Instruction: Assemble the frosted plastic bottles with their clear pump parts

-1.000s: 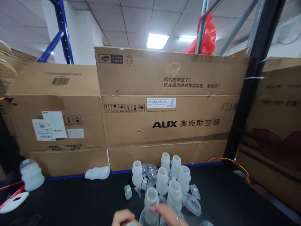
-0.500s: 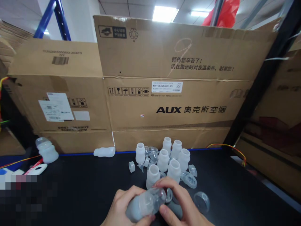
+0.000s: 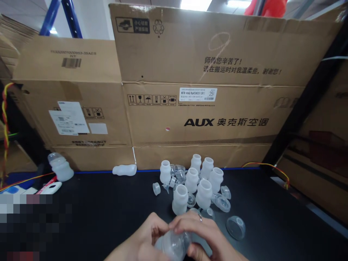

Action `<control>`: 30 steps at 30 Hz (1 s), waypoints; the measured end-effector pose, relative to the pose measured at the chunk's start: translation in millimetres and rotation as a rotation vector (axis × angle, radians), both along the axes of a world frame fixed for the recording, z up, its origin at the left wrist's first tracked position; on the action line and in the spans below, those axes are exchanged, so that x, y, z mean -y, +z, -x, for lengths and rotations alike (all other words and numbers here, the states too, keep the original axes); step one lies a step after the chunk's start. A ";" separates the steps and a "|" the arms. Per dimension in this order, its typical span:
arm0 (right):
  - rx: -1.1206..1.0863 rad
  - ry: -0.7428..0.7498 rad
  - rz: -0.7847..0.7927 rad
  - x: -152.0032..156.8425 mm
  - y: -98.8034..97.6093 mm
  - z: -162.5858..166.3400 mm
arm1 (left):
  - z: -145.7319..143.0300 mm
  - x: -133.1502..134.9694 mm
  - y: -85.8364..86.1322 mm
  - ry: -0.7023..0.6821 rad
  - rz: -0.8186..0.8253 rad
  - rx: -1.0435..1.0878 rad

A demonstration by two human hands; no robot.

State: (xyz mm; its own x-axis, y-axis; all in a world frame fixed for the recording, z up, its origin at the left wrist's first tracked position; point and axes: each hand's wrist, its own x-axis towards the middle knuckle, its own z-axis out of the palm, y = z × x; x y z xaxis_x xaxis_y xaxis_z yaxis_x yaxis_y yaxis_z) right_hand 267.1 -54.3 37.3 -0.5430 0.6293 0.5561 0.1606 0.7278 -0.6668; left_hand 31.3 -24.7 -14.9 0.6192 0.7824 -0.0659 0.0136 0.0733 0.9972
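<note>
Black tabletop [image 3: 106, 210]; clear-topped bottle [image 3: 174, 246] between left hand [image 3: 145, 235] and right hand [image 3: 208, 232], gripped by both hands.

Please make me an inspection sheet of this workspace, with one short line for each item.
Surface: black tabletop; its lower-left part is pixelated.
Job's things: bottle with clear cover, in the hands; seven open white bottles upright, clear plastic parts around them.
Clutter: white bottle on its side at the back; covered bottle at far left.
Hands: left hand and right hand both on the held bottle.
Cables: red-and-yellow wires at left and right.
Surroundings: printed cardboard behind.
</note>
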 end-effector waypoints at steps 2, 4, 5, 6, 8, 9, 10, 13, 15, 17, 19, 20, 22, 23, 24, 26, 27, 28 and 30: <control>0.000 0.003 0.022 1.3 4.3 2.5 | -1.5 -0.9 4.8 -0.066 0.091 0.019; 0.037 -0.029 0.009 1.3 4.7 2.2 | -3.6 1.1 5.1 0.019 0.088 -0.003; 0.075 -0.052 -0.008 0.8 3.2 1.0 | -4.7 2.6 3.8 0.062 0.067 -0.026; 0.120 -0.073 -0.033 -0.1 0.6 -0.5 | -5.9 4.1 2.2 0.087 0.044 -0.051; 0.193 -0.128 -0.106 -2.6 -7.3 -3.0 | -8.4 6.2 0.1 0.100 0.002 -0.086; 0.214 -0.164 -0.153 -4.1 -12.1 -3.4 | -9.8 6.6 0.2 0.088 -0.018 -0.105; 0.230 -0.211 -0.210 -5.6 -17.2 -2.9 | -11.4 6.7 0.9 0.069 -0.038 -0.128; 0.282 -0.360 -0.410 -10.0 -33.9 2.7 | -15.8 7.0 3.7 0.021 -0.171 -0.241; 0.324 -0.453 -0.503 -11.7 -44.8 8.1 | -16.7 8.6 2.8 0.045 -0.379 -0.355; 0.376 -0.565 -0.490 -12.0 -53.9 12.8 | -14.7 11.1 0.2 0.121 -0.660 -0.480; 0.437 -0.653 -0.416 -11.5 -59.3 16.5 | -10.2 13.4 -0.2 0.192 -0.943 -0.575; 0.464 -0.667 -0.377 -11.1 -60.2 18.0 | -7.5 14.1 1.5 0.207 -1.062 -0.607; 0.481 -0.652 -0.323 -10.6 -58.1 20.3 | -2.5 13.8 9.2 0.239 -1.255 -0.624; 0.471 -0.627 -0.295 -10.4 -55.2 21.0 | -0.4 12.7 14.4 0.256 -1.333 -0.603; 0.435 -0.602 -0.264 -10.4 -51.3 21.0 | 1.5 10.6 19.8 0.278 -1.398 -0.568; 0.300 -0.566 -0.196 -11.2 -40.9 17.6 | 5.9 3.3 29.0 0.342 -1.478 -0.493; 0.209 -0.572 -0.171 -12.4 -34.6 13.5 | 9.0 -2.0 32.0 0.379 -1.495 -0.474; 0.117 -0.600 -0.153 -14.5 -28.0 7.6 | 13.1 -8.2 33.7 0.438 -1.492 -0.474; -0.041 -0.727 -0.140 -21.9 -14.7 -9.6 | 24.0 -22.6 34.1 0.621 -1.486 -0.515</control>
State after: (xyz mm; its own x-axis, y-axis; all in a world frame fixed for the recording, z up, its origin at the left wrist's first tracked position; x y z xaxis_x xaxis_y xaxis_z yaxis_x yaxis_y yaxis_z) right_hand 276.7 -32.4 22.6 0.0066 0.7438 0.6684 0.6110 0.5261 -0.5915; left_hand 7.3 -2.0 19.2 0.3669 0.4478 0.8154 0.6673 -0.7374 0.1047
